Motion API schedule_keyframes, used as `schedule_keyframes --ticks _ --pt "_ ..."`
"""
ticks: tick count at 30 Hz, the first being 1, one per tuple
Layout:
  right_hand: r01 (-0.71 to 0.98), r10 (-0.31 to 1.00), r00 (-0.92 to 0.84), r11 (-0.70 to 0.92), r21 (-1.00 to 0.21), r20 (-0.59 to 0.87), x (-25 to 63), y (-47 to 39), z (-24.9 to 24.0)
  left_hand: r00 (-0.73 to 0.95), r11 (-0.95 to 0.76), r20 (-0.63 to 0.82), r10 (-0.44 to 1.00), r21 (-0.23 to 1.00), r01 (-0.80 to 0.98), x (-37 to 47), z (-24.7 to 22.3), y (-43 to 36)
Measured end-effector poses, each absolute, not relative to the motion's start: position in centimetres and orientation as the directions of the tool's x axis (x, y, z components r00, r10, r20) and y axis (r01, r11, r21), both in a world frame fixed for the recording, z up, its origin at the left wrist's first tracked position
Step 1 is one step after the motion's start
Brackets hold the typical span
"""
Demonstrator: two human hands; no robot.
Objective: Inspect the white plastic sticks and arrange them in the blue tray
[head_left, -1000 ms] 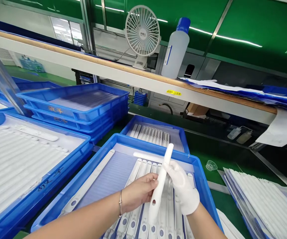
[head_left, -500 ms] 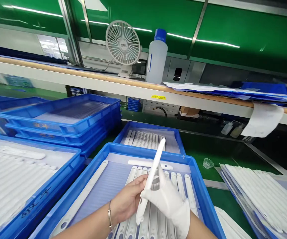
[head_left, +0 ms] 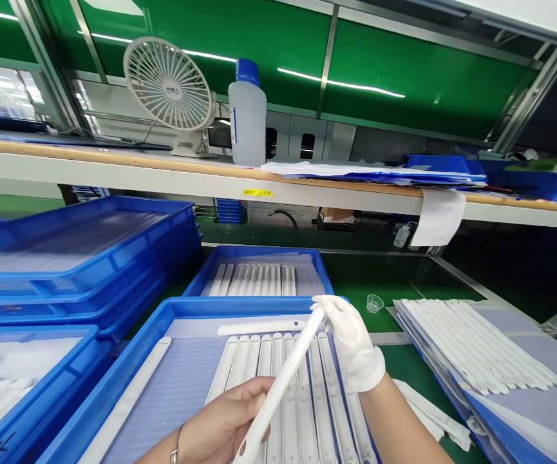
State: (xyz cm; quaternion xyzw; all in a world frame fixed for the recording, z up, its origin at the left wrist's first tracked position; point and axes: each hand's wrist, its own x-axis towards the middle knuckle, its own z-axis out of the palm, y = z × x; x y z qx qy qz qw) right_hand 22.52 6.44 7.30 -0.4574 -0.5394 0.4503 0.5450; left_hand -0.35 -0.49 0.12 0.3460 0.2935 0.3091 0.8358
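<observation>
A long white plastic strip (head_left: pixel 283 380) with a rounded end and a small hole slants across the middle of the view. My left hand (head_left: pixel 227 415), bare and with a bracelet at the wrist, grips its lower part between thumb and fingers. My right hand (head_left: pixel 350 338), in a white glove, pinches the upper end. Below them lies a blue tray (head_left: pixel 160 319) holding a row of similar white strips (head_left: pixel 264 354). One strip (head_left: pixel 254 327) lies crosswise at its back, and another lies along its left side.
Behind stands a second blue tray (head_left: pixel 324 274) with shorter-looking strips. Stacked blue trays (head_left: pixel 162 248) are at left. At right, more white strips (head_left: pixel 471 341) lie on stacked sheets near a small clear cup (head_left: pixel 375 303). A shelf above carries a fan (head_left: pixel 169 84) and a bottle (head_left: pixel 248 122).
My right hand has moved from the strip's middle to its upper end. The strip has tilted further and come lower, nearer to me. The camera view has turned to the right.
</observation>
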Motion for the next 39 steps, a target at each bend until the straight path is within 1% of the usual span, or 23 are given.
schedule_keyframes --ticks 2,6,10,13,16,18,19,21,26,29,32,34,36,39 --pt "-0.082 0.987 0.023 0.162 -0.983 0.161 22.8 6.7 7.0 0.63 0.548 -0.283 0.723 0.791 -0.274 -0.2 0.2 -0.5" --pt "-0.303 0.993 -0.03 0.101 -0.948 0.116 22.7 6.7 6.9 0.607 0.496 -0.277 0.745 0.838 -0.226 0.2 0.1 -0.4" --pt "-0.365 0.992 -0.063 0.08 -0.928 0.11 22.5 6.5 7.1 0.62 0.517 -0.3 0.725 0.832 -0.202 0.3 -0.5 -0.4" --pt "-0.312 0.993 -0.048 0.091 -0.946 0.111 22.6 6.5 7.1 0.618 0.521 -0.298 0.727 0.826 -0.215 0.3 -0.6 -0.5" --pt "-0.139 0.987 -0.054 0.143 -0.98 0.151 22.7 6.5 7.2 0.605 0.518 -0.292 0.741 0.821 -0.238 0.4 -0.3 -0.6" --pt "-0.042 0.973 -0.108 0.201 -0.979 0.204 22.6 6.4 7.3 0.595 0.527 -0.294 0.748 0.808 -0.262 0.4 0.0 -0.6" --pt "-0.02 0.965 -0.135 0.224 -0.974 0.224 22.5 6.3 7.4 0.594 0.535 -0.297 0.747 0.799 -0.273 0.3 0.1 -0.6" --pt "-0.016 0.959 -0.157 0.236 -0.972 0.236 22.4 6.2 7.5 0.597 0.55 -0.301 0.744 0.783 -0.291 0.2 0.3 -0.6" --pt "-0.013 0.974 -0.08 0.212 -0.977 0.212 22.5 6.4 6.8 0.585 0.544 -0.286 0.759 0.772 -0.329 -0.2 0.5 -0.6" --pt "-0.071 0.97 -0.089 0.222 -0.973 0.228 22.4 6.5 6.5 0.586 0.537 -0.289 0.757 0.787 -0.305 -0.2 0.7 -0.6" --pt "-0.077 0.963 -0.094 0.247 -0.966 0.253 22.3 6.2 6.9 0.58 0.529 -0.306 0.755 0.807 -0.263 0.0 0.7 -0.6" --pt "-0.055 0.968 -0.1 0.225 -0.973 0.229 22.2 5.8 7.4 0.565 0.497 -0.31 0.765 0.842 -0.211 0.0 0.5 -0.5" --pt "-0.002 0.977 -0.093 0.193 -0.981 0.192 21.9 5.5 8.0 0.543 0.416 -0.283 0.791 0.899 -0.136 -0.1 0.0 -0.3" --pt "0.186 0.985 -0.021 0.17 -0.968 0.169 21.6 5.2 8.5 0.509 0.245 -0.192 0.839 0.969 -0.038 -0.4 -0.8 0.0"
